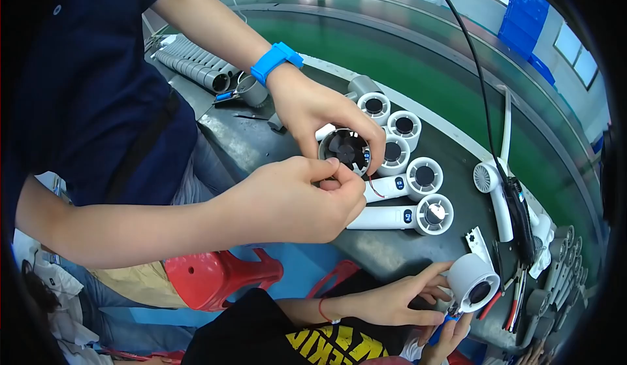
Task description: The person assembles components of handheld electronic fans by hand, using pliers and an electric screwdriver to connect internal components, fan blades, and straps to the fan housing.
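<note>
My left hand (326,113), with a blue watch (277,61) on its wrist, is closed around a round fan head (344,146) with dark blades. Thumb and fingers grip opposite sides of its rim. My right hand (307,198) is pinched at the near edge of the fan head; what lies between its fingertips is too small to make out. A thin red wire (373,187) shows beside the fan head. Close by on the table lie several white handheld fans (382,218) with round heads and small dark displays.
At lower right, a co-worker's hands (411,303) hold another fan (471,280). A corded black tool (519,221) and red-handled pliers (513,309) lie beyond. Grey tubular parts (189,61) line the upper left; a green conveyor belt (405,58) runs behind. A red stool (215,277) stands below my right arm.
</note>
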`<state>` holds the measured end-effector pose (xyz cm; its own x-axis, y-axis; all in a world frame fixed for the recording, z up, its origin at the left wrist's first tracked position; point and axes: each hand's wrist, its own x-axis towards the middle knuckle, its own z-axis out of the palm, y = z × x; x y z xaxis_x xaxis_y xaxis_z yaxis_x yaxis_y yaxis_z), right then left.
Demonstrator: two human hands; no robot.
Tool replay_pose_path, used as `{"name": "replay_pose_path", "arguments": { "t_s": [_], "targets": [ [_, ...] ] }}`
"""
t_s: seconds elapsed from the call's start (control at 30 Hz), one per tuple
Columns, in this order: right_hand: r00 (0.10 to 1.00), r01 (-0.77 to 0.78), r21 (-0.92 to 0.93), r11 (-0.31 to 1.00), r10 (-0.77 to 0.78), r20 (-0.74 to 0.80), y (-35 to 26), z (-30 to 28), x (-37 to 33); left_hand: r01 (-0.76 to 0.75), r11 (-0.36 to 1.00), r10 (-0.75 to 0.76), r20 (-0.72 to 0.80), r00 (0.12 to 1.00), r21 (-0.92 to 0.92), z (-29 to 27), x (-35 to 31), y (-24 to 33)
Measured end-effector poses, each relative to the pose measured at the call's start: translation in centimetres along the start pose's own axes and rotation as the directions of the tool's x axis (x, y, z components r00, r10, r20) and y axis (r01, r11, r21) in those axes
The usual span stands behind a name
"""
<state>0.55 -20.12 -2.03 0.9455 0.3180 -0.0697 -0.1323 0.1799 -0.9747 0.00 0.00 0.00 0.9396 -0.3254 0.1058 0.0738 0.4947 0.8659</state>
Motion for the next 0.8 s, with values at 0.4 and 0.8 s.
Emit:
{"name": "replay_pose_path", "arguments": {
  "t_s": [0.4,0.8],
  "targets": [
    [0.842,0.521,-0.802,0.292,-0.025,0.538,-15.2,5.2,6.4,-0.078,0.916,0.011,-0.170,0.985,-0.393,-0.9,-3.3,-0.1],
    [-0.093,0.956,0.107,-0.274,0.064,0.994,-16.3,24.2,17.6,0.116,0.978,-0.188,-0.495,0.848,-0.171,-1.9,-9.9,1.9]
  ]
}}
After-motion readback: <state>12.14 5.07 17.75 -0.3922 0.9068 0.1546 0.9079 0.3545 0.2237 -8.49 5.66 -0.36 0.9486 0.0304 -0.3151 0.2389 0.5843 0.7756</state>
